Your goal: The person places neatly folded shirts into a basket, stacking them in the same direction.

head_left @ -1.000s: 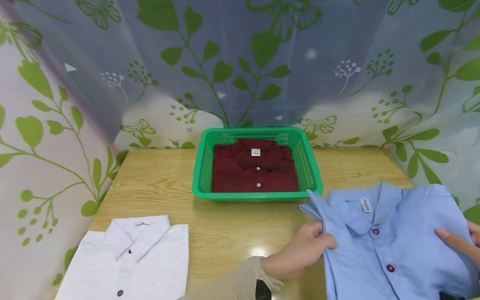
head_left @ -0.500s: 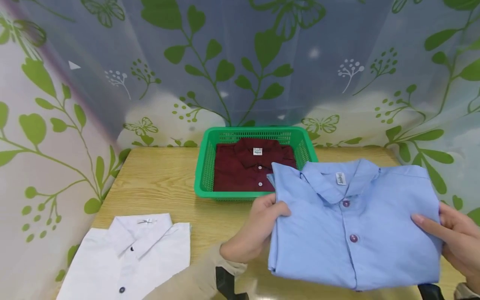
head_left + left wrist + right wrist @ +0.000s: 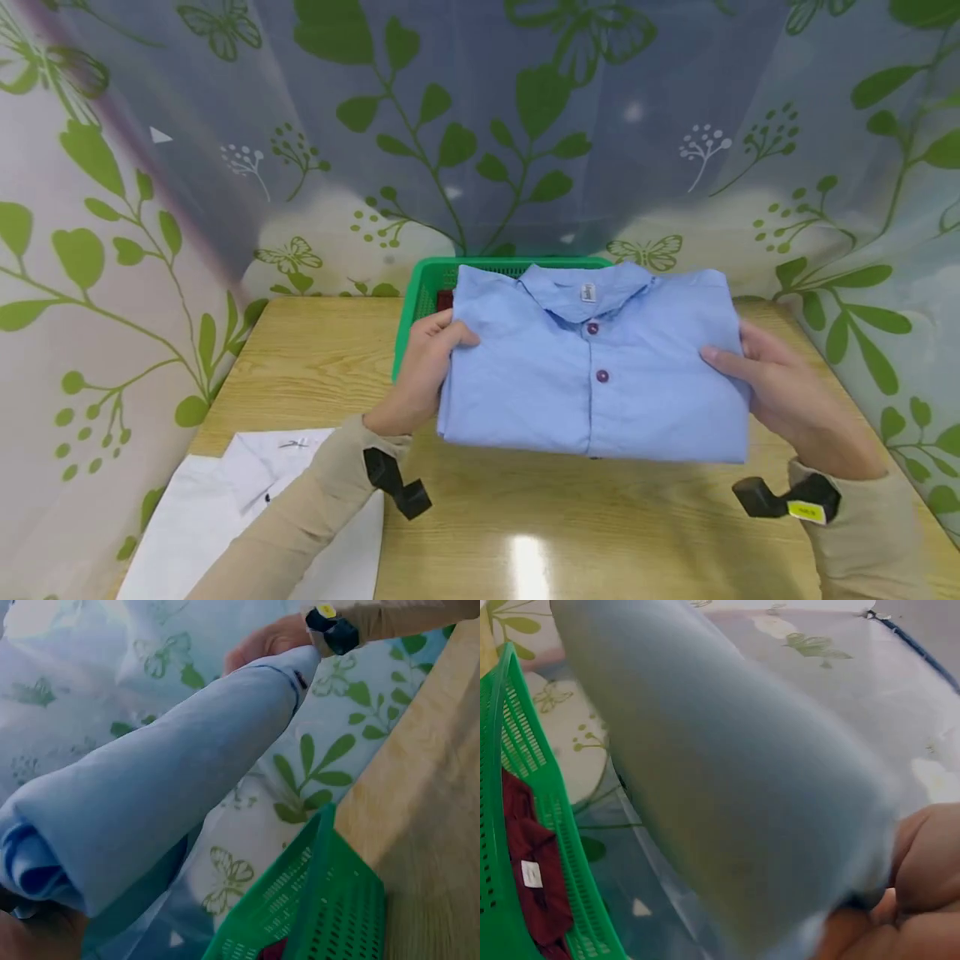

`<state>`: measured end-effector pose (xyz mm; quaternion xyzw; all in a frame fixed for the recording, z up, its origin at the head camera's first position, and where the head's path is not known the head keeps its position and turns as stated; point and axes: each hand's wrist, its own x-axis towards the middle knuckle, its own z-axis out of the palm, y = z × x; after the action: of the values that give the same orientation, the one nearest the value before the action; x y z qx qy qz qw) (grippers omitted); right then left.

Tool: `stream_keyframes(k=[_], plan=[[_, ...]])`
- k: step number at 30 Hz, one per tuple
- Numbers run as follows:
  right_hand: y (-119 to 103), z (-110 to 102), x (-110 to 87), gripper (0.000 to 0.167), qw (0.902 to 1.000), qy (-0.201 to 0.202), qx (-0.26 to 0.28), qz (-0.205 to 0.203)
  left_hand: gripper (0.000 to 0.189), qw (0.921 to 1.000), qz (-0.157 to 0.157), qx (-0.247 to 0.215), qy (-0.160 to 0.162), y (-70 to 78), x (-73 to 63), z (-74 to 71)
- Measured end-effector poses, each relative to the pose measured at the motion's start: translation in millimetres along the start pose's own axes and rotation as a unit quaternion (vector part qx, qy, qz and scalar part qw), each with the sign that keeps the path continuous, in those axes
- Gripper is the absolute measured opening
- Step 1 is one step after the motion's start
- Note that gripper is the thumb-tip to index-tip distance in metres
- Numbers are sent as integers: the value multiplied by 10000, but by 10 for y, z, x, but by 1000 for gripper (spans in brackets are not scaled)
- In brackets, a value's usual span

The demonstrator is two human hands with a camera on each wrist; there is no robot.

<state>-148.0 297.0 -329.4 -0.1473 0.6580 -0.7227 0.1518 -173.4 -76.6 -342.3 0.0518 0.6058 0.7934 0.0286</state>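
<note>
Folded light-blue button-up shirt (image 3: 517, 383) has been moved left since the earlier frame; now it's held up off the wooden table (image 3: 637, 533), the green perforated basket (image 3: 352, 885) mostly hidden behind it in head view. Opposite side edges are pinched by left hand (image 3: 423, 362) and right hand (image 3: 787, 392), thumbs on front, other fingers largely hidden; presumably gripped wide so the fold stays flat.

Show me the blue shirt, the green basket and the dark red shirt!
Blue shirt (image 3: 562, 383): head view, near the middle of its front.
Green basket (image 3: 349, 900): left wrist view, on its wall with holes.
Dark red shirt (image 3: 544, 904): right wrist view, on its cloth.
</note>
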Motion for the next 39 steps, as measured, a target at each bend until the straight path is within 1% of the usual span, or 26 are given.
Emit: stream_keyframes(k=[2, 5, 7, 10, 12, 15, 17, 19, 22, 24, 27, 31, 32, 35, 37, 39], plan=[[-24, 36, 167, 42, 9999, 43, 124, 69, 12, 9999, -138, -89, 34, 9, 101, -88], [-59, 90, 407, 56, 9989, 271, 38, 378, 13, 9993, -331, -180, 91, 15, 269, -215], [-65, 120, 579, 63, 9976, 412, -39, 553, 12, 9990, -390, -165, 142, 13, 395, -304], [-38, 140, 854, 65, 9961, 461, -187, 726, 10, 9983, -554, -177, 93, -1, 583, -450], [6, 134, 1028, 64, 9955, 419, -193, 831, 10, 9973, -714, -179, 44, -30, 698, -534], [137, 92, 1266, 62, 9943, 342, -204, 988, 8, 9951, -968, -188, 22, -119, 856, -618], [242, 62, 1391, 63, 9928, 359, -142, 1134, 9, 9938, -1107, -33, 116, -196, 942, -657], [347, 40, 1489, 63, 9909, 401, -49, 1285, 13, 9922, -1202, 232, 238, -269, 1004, -683], [460, 36, 1578, 68, 9878, 411, 217, 1489, 25, 9890, -1182, 841, 294, -349, 1048, -714], [521, 48, 1615, 72, 9861, 392, 427, 1556, 27, 9870, -1117, 1128, 253, -385, 1061, -728], [594, 86, 1645, 76, 9844, 272, 667, 1605, 31, 9853, -1066, 1320, 172, -420, 1064, -748], [661, 136, 1646, 79, 9799, 172, 853, 1794, 37, 9830, -1217, 1374, 78, -432, 1035, -767], [672, 143, 1641, 79, 9790, 186, 877, 1834, 39, 9814, -1250, 1453, 53, -430, 1026, -771], [696, 155, 1626, 80, 9778, 224, 946, 1858, 39, 9740, -1280, 1867, -85, -409, 995, -761], [708, 161, 1624, 81, 9782, 253, 964, 1819, 37, 9654, -1204, 2313, -93, -396, 987, -746], [716, 166, 1628, 82, 9789, 333, 938, 1783, 27, 9565, -1167, 2671, -76, -387, 987, -723]])
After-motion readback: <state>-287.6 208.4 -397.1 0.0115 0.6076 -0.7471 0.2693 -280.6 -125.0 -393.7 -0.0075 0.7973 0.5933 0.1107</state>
